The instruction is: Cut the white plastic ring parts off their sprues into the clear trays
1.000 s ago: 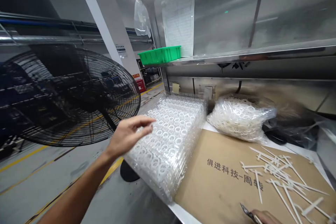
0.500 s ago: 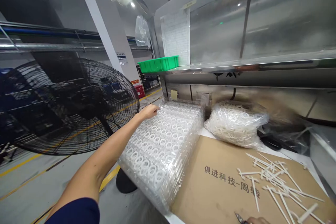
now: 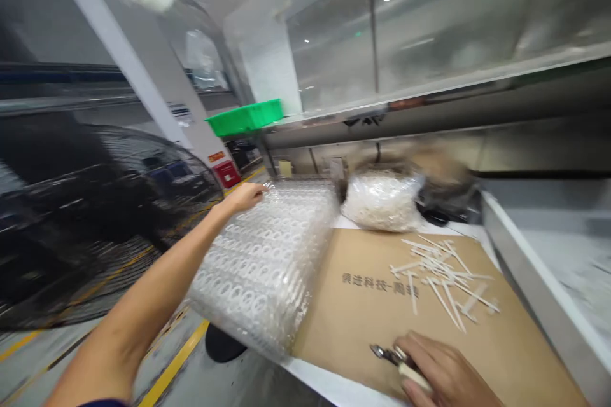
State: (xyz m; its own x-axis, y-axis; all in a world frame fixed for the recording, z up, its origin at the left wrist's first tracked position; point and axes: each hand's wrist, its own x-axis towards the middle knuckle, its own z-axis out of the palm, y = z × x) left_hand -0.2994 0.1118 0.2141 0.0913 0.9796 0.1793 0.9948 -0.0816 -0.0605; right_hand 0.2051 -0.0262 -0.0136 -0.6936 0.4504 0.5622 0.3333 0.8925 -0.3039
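My left hand point(image 3: 242, 198) reaches over the far corner of a tall stack of clear plastic-wrapped sheets point(image 3: 258, 270) filled with rows of white rings, its fingertips resting on the stack. My right hand point(image 3: 443, 372) is shut on a pair of small cutters point(image 3: 387, 353) with pale handles, low on a brown cardboard sheet point(image 3: 363, 324). Several white plastic sprue pieces point(image 3: 443, 280) lie in a loose pile on the cardboard, to the far side of the cutters. A clear bag of white rings point(image 3: 382, 201) sits beyond the cardboard.
A black wire floor fan point(image 3: 105, 216) stands left of the stack, above a grey floor with yellow lines. A green crate point(image 3: 245, 117) sits on a steel shelf overhead. Dark plastic point(image 3: 443, 194) lies behind the bag, and a metal-edged bench point(image 3: 539, 261) runs along the right.
My view has turned right and tilted. My right hand has come further into view with the cutters, and my left hand now sits at the stack's far corner.
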